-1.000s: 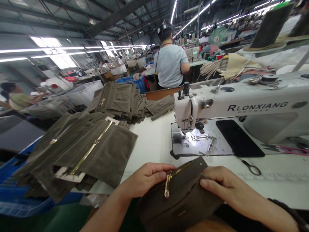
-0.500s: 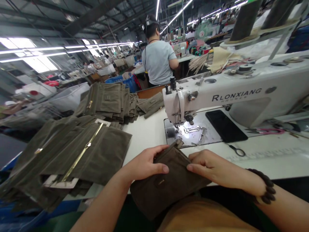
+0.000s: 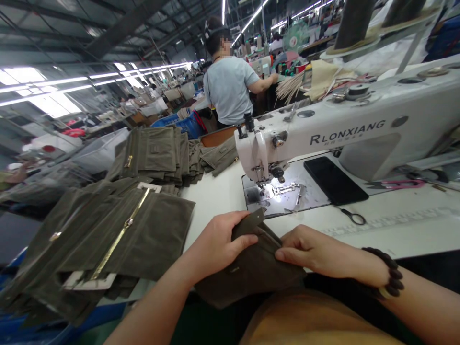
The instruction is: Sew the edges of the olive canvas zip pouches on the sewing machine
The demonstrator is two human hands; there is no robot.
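Note:
A dark olive-brown fabric piece [image 3: 247,275] with a small label is held between both hands at the table's front edge. My left hand [image 3: 223,239] pinches its upper left corner, thumb on top, where a folded strip sticks up. Gripping the upper right edge is my right hand [image 3: 305,251], thumb above and fingers curled, with a dark beaded bracelet on the wrist. The fabric's lower part hangs towards my lap. Just beyond my hands stands a white sewing machine [image 3: 323,129], its presser foot over the metal plate [image 3: 280,199].
At left lie stacked olive fabric panels with a gold zipper [image 3: 122,235]; more folded pieces [image 3: 154,153] sit behind. A black phone [image 3: 334,179], small scissors [image 3: 354,216], pink-handled snips [image 3: 402,184] and a clear ruler [image 3: 391,221] lie at right. A co-worker [image 3: 230,86] is beyond the machine.
My left hand has shifted the fabric's upper corner so that the strip now stands up and shows more. The hanging part has risen a little. The co-worker's arm has stretched to the right.

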